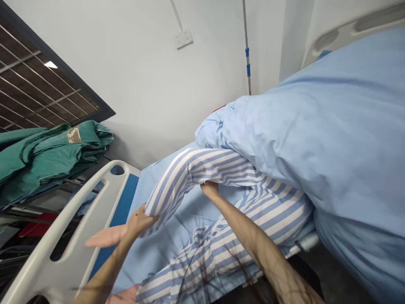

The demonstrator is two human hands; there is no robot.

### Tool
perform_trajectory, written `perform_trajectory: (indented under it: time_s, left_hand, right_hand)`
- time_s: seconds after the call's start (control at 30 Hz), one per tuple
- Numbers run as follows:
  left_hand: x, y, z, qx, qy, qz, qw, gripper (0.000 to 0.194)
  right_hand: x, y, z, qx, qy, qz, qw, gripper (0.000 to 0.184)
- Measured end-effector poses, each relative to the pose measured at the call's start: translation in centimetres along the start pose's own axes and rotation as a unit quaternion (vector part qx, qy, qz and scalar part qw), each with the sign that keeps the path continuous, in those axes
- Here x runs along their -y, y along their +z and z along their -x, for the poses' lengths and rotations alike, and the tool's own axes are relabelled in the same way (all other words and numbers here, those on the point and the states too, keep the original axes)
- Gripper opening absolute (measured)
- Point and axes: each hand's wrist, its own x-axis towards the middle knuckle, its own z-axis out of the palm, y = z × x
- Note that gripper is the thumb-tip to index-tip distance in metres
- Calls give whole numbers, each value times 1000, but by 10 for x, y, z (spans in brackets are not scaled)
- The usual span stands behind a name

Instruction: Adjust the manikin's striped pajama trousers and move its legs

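Observation:
Someone lies on the bed in blue-and-white striped trousers. The far leg (177,185) is bent at the knee and raised off the sheet. My left hand (139,221) is closed around its ankle, just above a bare foot (107,236). Under the same leg, near the back of the knee, my right hand (210,188) grips the striped cloth from below; its fingers are partly hidden behind the leg. The near leg (218,249) lies on the light-blue sheet (198,207). A bulky light-blue quilt (303,135) covers the rest of the body.
A cream bed end board (72,219) stands at the left, past the feet. Green cloths (53,156) hang beyond it below a barred window (38,80). A metal pole (247,50) with blue clamps rises by the wall, right of a socket (183,39).

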Motion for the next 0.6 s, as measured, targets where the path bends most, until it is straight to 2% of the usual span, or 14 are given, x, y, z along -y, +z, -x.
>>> perform_trajectory:
  time_s: [0.1, 0.2, 0.4, 0.6]
  left_hand:
    - [-57, 28, -4, -25, -11, 98, 995, 46]
    - [-86, 35, -9, -26, -38, 124, 991, 49]
    - [-78, 31, -10, -22, -15, 143, 989, 44]
    - [-73, 23, -7, -4, 15, 107, 994, 43]
  right_hand:
    - [-10, -11, -1, -70, 8, 11, 997, 43]
    - [-17, -16, -1, -121, -10, -9, 993, 69]
    - [-19, -14, -1, -75, 5, -18, 997, 74]
    - [-23, -17, -2, -38, 18, -54, 998, 76]
